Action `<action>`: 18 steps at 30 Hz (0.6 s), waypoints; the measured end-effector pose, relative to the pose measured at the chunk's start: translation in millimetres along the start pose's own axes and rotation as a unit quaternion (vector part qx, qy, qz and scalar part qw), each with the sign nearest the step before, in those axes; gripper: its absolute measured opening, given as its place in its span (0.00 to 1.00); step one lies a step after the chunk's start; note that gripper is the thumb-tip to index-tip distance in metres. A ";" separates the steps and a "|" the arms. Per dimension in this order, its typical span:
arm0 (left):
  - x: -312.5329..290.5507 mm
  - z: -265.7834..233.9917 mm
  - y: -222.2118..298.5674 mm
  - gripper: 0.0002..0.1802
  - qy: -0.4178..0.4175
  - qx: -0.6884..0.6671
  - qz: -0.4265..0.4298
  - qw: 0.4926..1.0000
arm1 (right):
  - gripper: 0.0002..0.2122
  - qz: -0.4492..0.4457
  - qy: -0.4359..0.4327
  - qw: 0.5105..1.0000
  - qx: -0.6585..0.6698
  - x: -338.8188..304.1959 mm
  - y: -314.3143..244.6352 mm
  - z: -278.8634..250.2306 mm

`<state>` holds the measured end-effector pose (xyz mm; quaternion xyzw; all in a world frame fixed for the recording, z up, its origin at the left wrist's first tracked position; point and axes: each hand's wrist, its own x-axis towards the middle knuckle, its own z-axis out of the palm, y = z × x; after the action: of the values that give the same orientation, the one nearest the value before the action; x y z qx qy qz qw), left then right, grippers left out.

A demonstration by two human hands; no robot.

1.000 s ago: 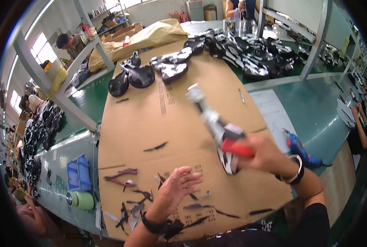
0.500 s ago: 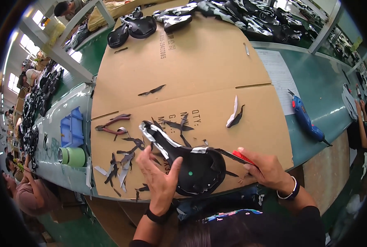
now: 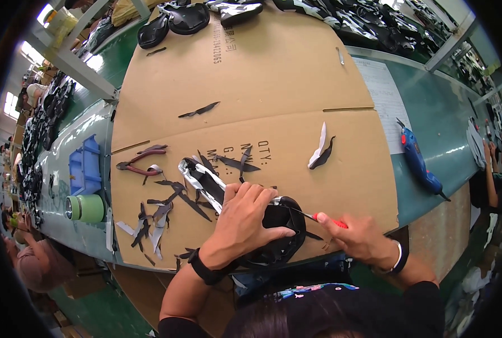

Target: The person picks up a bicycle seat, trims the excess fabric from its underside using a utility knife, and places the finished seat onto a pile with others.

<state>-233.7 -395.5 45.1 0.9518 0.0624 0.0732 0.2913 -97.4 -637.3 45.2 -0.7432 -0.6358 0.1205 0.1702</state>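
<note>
A bicycle saddle [image 3: 282, 245], black underneath with a black-and-white cover edge, lies on the cardboard with its narrow nose toward the far left. My left hand [image 3: 244, 217] grips it across the middle, fingers over the far edge and thumb on the underside. My right hand [image 3: 359, 236] is closed round a red-handled tool [image 3: 331, 220] with a thin metal shaft or blade. Its tip meets the saddle's right edge; the exact tip shape is too small to tell. Cut black and grey strips [image 3: 160, 222] are scattered left of the saddle.
Red-handled pliers [image 3: 141, 160] lie on the cardboard sheet [image 3: 285, 79]. A blue cordless tool [image 3: 418, 160] rests on the green table at right, beside a paper sheet [image 3: 381, 98]. Left are a blue bin [image 3: 85, 169] and green cup [image 3: 88, 208]. More saddles [image 3: 188, 19] line the far edge.
My left hand has gone from hovering open beside the saddle to gripping its middle. The red tool's tip now touches the saddle edge; the dark strip stretched to my right hand no longer shows.
</note>
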 end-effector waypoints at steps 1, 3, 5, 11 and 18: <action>0.5 1.2 -0.5 0.38 -0.002 -0.002 -0.001 1.000 | 0.33 0.045 0.017 0.998 0.033 -10.1 -7.8 10.8; 3.0 2.2 0.6 0.39 0.013 0.003 0.001 1.000 | 0.33 0.092 0.057 0.990 0.088 -17.4 -32.2 25.8; 0.8 3.0 2.8 0.38 0.019 -0.002 0.004 1.000 | 0.33 0.155 0.086 0.974 0.144 -32.2 -50.3 41.9; -15.8 -3.0 28.5 0.35 0.034 0.055 -0.045 0.997 | 0.31 0.162 0.132 0.953 0.221 -20.0 -46.3 15.4; -23.4 -0.2 54.6 0.32 0.068 0.103 -0.070 0.990 | 0.28 0.073 0.222 0.942 0.240 62.7 -39.9 9.7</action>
<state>-252.5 -444.1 73.6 0.9627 0.1555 0.1110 0.1915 -127.2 -569.2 54.9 -0.7327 -0.4780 0.1138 0.4708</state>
